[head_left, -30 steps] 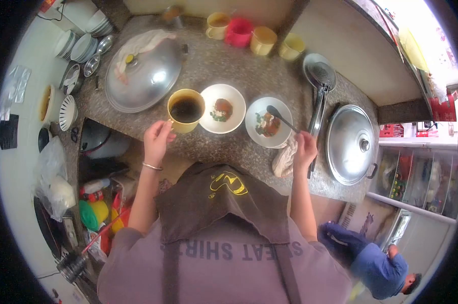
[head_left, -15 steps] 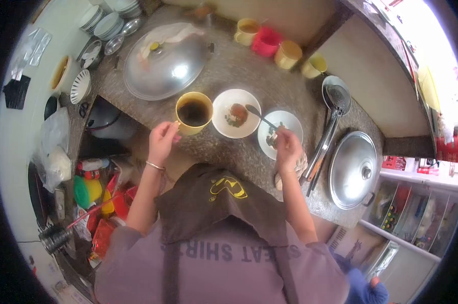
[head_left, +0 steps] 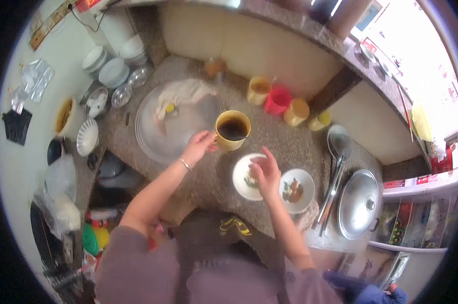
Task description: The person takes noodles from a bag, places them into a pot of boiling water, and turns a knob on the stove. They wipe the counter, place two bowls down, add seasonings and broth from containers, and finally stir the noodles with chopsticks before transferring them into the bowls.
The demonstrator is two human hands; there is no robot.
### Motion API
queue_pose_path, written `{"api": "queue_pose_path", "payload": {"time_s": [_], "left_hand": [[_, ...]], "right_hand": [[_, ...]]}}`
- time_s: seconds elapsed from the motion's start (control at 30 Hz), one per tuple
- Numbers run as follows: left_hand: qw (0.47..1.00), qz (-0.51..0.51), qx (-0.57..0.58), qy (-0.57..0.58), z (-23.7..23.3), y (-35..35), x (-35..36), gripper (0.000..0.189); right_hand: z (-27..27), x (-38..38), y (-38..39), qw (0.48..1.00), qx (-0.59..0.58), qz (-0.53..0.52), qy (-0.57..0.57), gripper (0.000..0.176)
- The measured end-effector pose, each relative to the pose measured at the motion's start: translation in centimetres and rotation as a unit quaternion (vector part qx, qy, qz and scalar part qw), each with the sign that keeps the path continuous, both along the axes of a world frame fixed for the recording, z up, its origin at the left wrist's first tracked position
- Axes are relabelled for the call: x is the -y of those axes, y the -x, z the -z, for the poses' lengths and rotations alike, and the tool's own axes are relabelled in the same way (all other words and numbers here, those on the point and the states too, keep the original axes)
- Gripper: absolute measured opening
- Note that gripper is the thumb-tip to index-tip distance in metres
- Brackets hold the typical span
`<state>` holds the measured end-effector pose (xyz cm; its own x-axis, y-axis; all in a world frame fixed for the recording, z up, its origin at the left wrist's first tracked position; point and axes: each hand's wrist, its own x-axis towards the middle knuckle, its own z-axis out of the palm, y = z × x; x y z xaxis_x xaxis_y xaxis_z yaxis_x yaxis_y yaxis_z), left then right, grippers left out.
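My left hand (head_left: 202, 144) grips the handle of a yellow mug (head_left: 229, 144) that holds dark liquid. Something thin and dark shows at the mug's right inner rim, perhaps the spoon. Fingers apart and holding nothing, my right hand (head_left: 267, 175) hovers over a white bowl (head_left: 239, 187) and hides part of it. Green and pale bits lie in that bowl. To its right, a second white bowl (head_left: 308, 181) contains green bits and brownish-red seasoning.
A large round metal lid (head_left: 153, 137) with a cloth on it lies at left. Several cups line the back wall, including a red cup (head_left: 277, 100). Long-handled ladles (head_left: 335, 167) and a domed lid (head_left: 358, 202) lie right. A person's blue sleeve (head_left: 375, 296) shows low right.
The spoon has left my right hand, which has opened. My left hand and the mug moved forward and right. Reddish seasoning now shows in the right bowl, not the left. The view shifted.
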<state>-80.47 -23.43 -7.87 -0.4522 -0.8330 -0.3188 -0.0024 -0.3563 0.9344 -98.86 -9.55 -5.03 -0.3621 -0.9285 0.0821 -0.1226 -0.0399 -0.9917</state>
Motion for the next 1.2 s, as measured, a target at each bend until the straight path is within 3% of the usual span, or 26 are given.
{"api": "queue_pose_path", "payload": {"time_s": [0.17,0.23,0.3,0.37,0.47,0.63,0.67,0.73,0.8,0.87,0.9,0.93,1.0,1.07,1.2], "left_hand": [[0.995,0.031,-0.019,0.088,4.5,2.8,13.1,0.023],[0.987,0.038,0.07,0.142,7.9,4.8,18.1,0.026],[0.984,0.05,0.096,0.14,8.5,6.6,21.0,0.028],[0.981,0.06,0.12,0.141,9.5,8.1,23.0,0.03],[0.973,0.031,0.162,0.162,13.9,10.4,25.5,0.035],[0.978,0.087,0.161,0.103,13.9,11.0,25.9,0.026],[0.968,0.12,0.188,0.117,13.3,10.6,26.0,0.024],[0.882,0.089,0.262,0.381,8.8,8.0,25.9,0.018],[0.853,-0.013,0.336,0.399,8.3,6.2,28.4,0.02],[0.739,-0.208,0.394,0.505,11.6,4.8,32.8,0.014],[0.739,-0.209,0.394,0.506,12.5,3.9,34.5,0.014],[0.81,-0.065,0.414,0.41,12.6,3.2,35.9,0.015],[0.853,0.084,0.418,0.303,12.7,2.7,36.9,0.016],[0.974,0.076,0.207,0.044,12.0,2.8,36.9,0.02],[0.974,0.101,0.192,0.065,9.5,2.7,36.3,0.024]], "right_hand": [[3.3,-0.5,-2.2,0.994,0.049,0.102,-0.011,0.043],[5.2,-2.0,-3.4,0.989,0.048,0.133,-0.053,0.042],[6.7,-4.5,-4.7,0.972,0.053,0.16,-0.165,0.04],[8.0,-6.3,-5.7,0.964,-0.007,0.14,-0.226,0.039],[6.4,-5.7,-7.3,0.951,0.001,0.14,-0.274,0.039],[6.9,-3.8,-7.4,0.944,-0.02,0.149,-0.294,0.037],[7.0,-3.6,-7.3,0.941,-0.032,0.148,-0.302,0.036],[7.2,-3.8,-7.0,0.942,0.013,0.172,-0.289,0.036],[7.1,-4.4,-6.7,0.944,0.051,0.203,-0.256,0.035],[6.2,-4.7,-6.6,0.938,0.039,0.207,-0.275,0.034],[5.9,-4.6,-6.5,0.933,0.023,0.209,-0.291,0.034],[5.9,-4.7,-6.5,0.932,0.026,0.209,-0.296,0.032],[6.0,-4.7,-6.5,0.931,0.019,0.206,-0.301,0.031],[6.0,-4.8,-6.8,0.929,0.016,0.21,-0.306,0.031],[6.3,-4.8,-6.9,0.933,0.018,0.201,-0.299,0.027]]}}
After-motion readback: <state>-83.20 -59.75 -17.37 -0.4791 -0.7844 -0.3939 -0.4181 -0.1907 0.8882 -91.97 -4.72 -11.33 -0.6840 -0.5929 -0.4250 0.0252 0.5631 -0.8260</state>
